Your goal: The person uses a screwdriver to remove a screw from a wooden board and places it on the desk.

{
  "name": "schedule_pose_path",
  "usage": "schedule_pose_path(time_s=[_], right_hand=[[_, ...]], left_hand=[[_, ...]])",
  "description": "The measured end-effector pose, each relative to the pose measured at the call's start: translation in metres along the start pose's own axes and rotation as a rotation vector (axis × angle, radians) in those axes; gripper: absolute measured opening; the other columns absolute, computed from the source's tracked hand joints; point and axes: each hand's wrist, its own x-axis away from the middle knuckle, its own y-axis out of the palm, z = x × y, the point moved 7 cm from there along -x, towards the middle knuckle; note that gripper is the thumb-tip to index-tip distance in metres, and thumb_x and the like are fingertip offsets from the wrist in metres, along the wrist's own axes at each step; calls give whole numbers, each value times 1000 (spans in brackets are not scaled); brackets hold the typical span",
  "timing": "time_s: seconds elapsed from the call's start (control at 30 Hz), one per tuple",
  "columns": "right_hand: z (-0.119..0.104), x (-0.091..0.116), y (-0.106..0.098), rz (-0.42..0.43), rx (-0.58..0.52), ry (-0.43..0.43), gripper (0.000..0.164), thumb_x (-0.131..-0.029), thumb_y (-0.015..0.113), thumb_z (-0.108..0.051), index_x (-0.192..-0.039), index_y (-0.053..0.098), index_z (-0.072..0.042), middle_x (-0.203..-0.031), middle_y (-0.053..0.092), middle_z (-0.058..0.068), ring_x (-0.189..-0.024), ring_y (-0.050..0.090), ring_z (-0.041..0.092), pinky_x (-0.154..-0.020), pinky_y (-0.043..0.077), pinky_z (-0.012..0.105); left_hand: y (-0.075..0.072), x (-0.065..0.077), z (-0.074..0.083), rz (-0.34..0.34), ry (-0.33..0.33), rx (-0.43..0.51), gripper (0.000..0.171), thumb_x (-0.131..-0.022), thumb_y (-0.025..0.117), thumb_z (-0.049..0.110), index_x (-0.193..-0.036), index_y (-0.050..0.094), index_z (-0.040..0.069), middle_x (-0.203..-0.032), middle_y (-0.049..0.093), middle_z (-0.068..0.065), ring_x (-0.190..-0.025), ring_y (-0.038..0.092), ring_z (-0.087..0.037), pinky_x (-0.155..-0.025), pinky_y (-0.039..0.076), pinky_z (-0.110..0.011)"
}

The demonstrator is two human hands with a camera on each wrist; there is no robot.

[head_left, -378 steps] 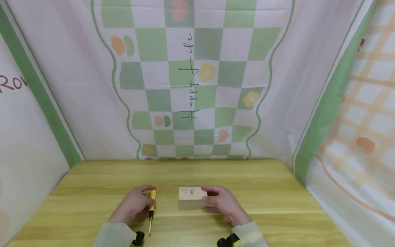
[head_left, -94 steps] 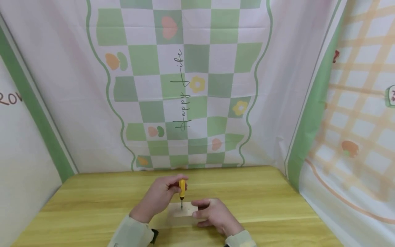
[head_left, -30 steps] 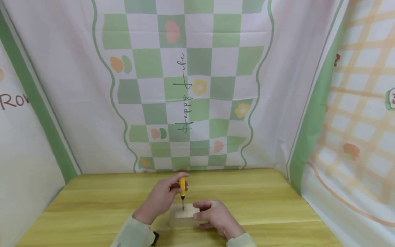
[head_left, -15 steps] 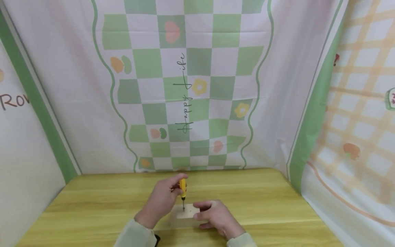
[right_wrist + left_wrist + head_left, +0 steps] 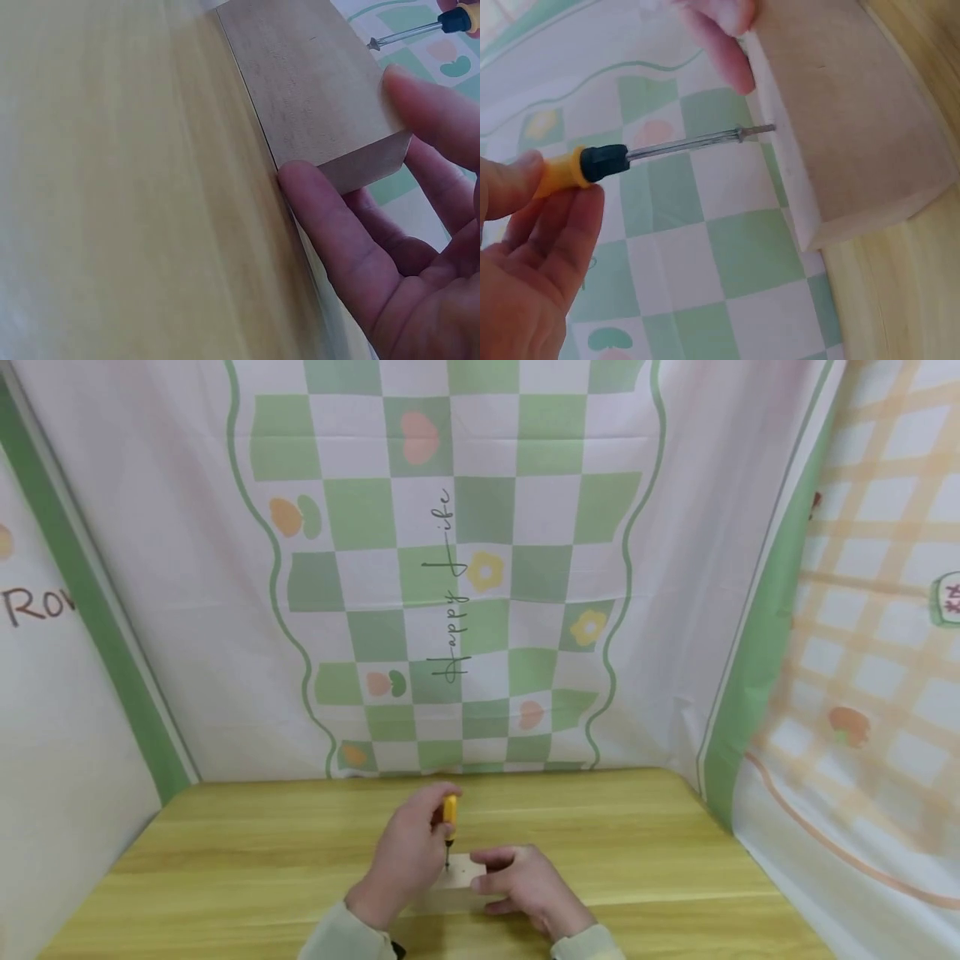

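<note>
My left hand (image 5: 408,852) holds a screwdriver by its yellow handle (image 5: 450,810), fingertips and thumb around it. The steel shaft (image 5: 682,146) points down, its tip meeting the head of a screw (image 5: 759,129). Part of that screw's shank stands out of the top of a pale wooden block (image 5: 467,875). At the block's right end, my right hand (image 5: 528,885) grips it between thumb and fingers, as the right wrist view shows. A small dark mark or hole lies on the block's top, right of the screw. My left hand hides the block's left end in the head view.
The block rests on a wood-grain table (image 5: 660,852). Behind the table hangs a green-and-white checked cloth (image 5: 495,585), with more printed cloth on both sides.
Early on, the screwdriver lay in the left hand away from the block; afterwards it stands upright on the screw. In the last half second the left hand has rotated and shifted slightly right.
</note>
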Motion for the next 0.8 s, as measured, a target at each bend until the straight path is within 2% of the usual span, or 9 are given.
schedule_pose_path(time_s=[0.13,0.3,0.37,0.43,0.57,0.63,0.73,0.8], right_hand=[[1,0,-1,4,6,-2,42,-81,81,-3,-121,69,4,-124,64,16,-97,65,28,-71,59,49],[0,0,-2,10,16,-5,42,-81,81,-4,-121,69,3,-123,64,16,-96,66,28,-71,59,49],[-2,1,-1,11,17,-10,42,-81,81,-4,-121,69,3,-123,65,16,-96,66,28,-71,59,49],[-3,1,-1,6,20,-14,42,-81,82,-5,-120,69,3,-123,64,16,-96,66,28,-71,59,49],[-4,2,1,-5,18,-17,42,-81,82,-5,-121,69,2,-123,64,16,-97,65,28,-71,59,48],[-4,2,1,-2,15,-14,42,-81,82,-5,-120,69,2,-123,64,15,-98,65,28,-71,59,48],[-3,2,1,3,13,-14,42,-80,82,-5,-120,70,1,-124,64,16,-99,64,28,-71,59,47],[-4,3,1,6,12,-16,42,-80,83,-5,-119,70,1,-124,63,16,-100,63,28,-71,59,47]], left_hand=[[-1,3,4,95,15,-50,46,-78,73,-13,-119,63,5,-100,62,-3,-86,60,-16,-74,55,-35],[1,7,3,208,-48,-104,46,-77,74,-9,-120,64,6,-102,63,-5,-86,61,-17,-76,55,-38],[2,8,3,220,-60,-108,51,-79,74,-8,-127,63,8,-95,59,-2,-79,57,-14,-69,54,-33],[1,8,5,218,-34,-96,56,-81,74,-8,-132,63,12,-90,54,1,-74,53,-11,-63,52,-29],[0,6,4,150,29,-61,62,-82,75,-7,-137,61,17,-87,48,4,-71,50,-9,-60,51,-24],[1,4,1,76,44,-32,62,-83,73,-8,-138,59,19,-95,53,3,-80,54,-10,-68,53,-25],[8,2,-5,-63,35,70,65,-87,65,-12,-142,53,19,-108,59,2,-90,61,-14,-77,55,-28],[12,1,-8,-126,25,139,67,-89,61,-15,-145,51,20,-110,61,1,-94,64,-15,-80,55,-28]])
